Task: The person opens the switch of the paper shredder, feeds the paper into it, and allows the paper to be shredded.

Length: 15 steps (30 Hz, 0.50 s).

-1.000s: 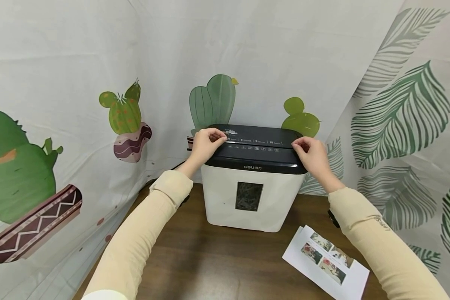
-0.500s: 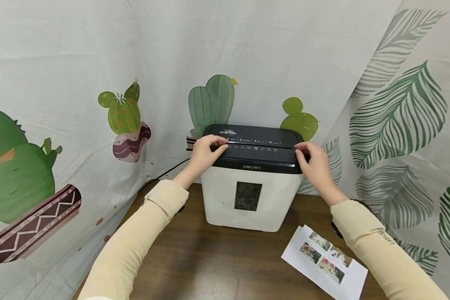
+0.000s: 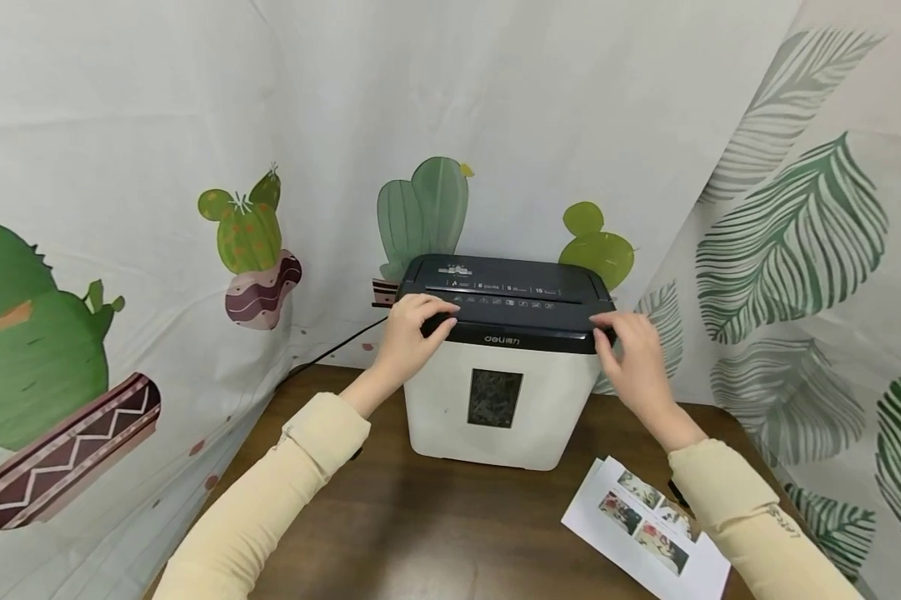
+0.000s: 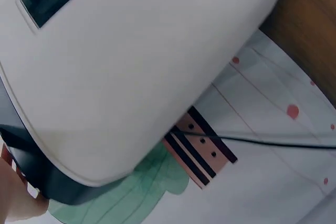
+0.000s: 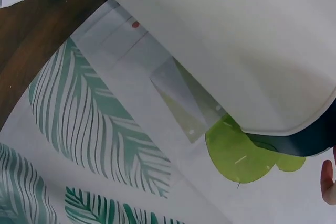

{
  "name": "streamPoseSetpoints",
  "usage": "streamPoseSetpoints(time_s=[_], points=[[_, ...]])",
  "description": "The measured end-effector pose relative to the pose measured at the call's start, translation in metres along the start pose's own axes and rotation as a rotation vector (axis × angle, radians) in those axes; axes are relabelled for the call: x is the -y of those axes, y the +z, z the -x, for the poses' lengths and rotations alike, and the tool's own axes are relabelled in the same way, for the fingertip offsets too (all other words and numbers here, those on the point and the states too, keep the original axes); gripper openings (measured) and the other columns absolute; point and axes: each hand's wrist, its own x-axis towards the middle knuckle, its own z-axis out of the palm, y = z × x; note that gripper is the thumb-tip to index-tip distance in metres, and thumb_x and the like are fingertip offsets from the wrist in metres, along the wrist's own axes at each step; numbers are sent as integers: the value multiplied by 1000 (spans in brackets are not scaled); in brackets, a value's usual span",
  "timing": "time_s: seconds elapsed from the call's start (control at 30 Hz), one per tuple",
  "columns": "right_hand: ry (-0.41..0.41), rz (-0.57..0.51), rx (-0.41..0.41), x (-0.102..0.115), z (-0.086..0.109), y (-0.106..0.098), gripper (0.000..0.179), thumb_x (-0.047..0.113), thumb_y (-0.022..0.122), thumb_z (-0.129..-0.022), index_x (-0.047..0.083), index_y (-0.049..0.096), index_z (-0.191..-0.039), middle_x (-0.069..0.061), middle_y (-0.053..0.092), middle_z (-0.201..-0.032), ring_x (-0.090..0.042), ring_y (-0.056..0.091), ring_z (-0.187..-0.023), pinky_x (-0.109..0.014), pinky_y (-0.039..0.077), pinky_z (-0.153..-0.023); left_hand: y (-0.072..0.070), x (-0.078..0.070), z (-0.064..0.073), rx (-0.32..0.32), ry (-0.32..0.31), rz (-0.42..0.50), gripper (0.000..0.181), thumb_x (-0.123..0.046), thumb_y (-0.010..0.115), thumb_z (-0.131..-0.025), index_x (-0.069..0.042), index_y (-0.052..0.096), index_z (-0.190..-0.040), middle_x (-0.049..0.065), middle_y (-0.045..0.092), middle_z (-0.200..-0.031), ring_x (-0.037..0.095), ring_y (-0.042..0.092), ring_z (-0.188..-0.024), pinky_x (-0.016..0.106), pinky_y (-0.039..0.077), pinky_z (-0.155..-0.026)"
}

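Observation:
A paper shredder [image 3: 501,404] with a white body and a black lid stands at the back of the table. In the head view, my left hand [image 3: 411,337] is at the lid's front left corner, thumb and fingers parted. At the front right corner is my right hand [image 3: 636,354], its thumb and forefinger also apart. I see nothing held in either hand. Both wrist views show only fingertips beside the black lid [image 4: 50,179]; whether they touch it, I cannot tell. The slot [image 3: 495,295] across the lid shows no sheet standing in it.
Printed sheets [image 3: 608,542] with small photos lie on the brown table [image 3: 390,533], front right of the shredder. A black cord [image 3: 337,346] runs left from behind the shredder. Patterned cloth [image 3: 330,125] hangs close behind and at both sides.
Both hands have come from the slot toward the lid's front edge. Their thumbs and fingertips, close together a second ago, have spread apart. The shredder and printed sheets have stayed in place.

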Motion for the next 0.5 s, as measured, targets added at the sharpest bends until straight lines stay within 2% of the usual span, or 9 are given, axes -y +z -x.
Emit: streamPoseSetpoints(time_s=[0.1,0.3,0.4,0.5], points=[[-50,19,-31,2,14,2,16,-9,62,-82,-5,63,-98,-22,63,-95,-39,53,-90,-48,38,-81,5,-6,9,-35,38,5,23,-15,70,-85,-11,70,-108,7,68,-103,24,59,-100,42,43,-94],[-119,-1,-156,4,38,5,17,-12,60,-78,-6,64,-93,-24,60,-95,-40,49,-88,-47,35,-80,15,-20,25,-72,101,79,31,-11,70,-85,-10,66,-115,8,64,-106,23,56,-102,48,38,-101],[-115,-27,-199,2,47,7,16,-10,58,-78,-7,65,-92,-23,60,-93,-40,50,-86,-45,34,-81,19,-26,34,-76,118,120,32,-8,70,-84,-10,65,-115,7,63,-108,23,54,-105,44,40,-99],[-64,-49,-231,-3,57,7,17,-11,59,-76,-7,65,-92,-22,61,-92,-39,50,-88,-38,35,-84,24,-32,43,-77,117,154,30,-7,69,-84,-11,65,-114,6,62,-109,22,53,-106,38,42,-93]])
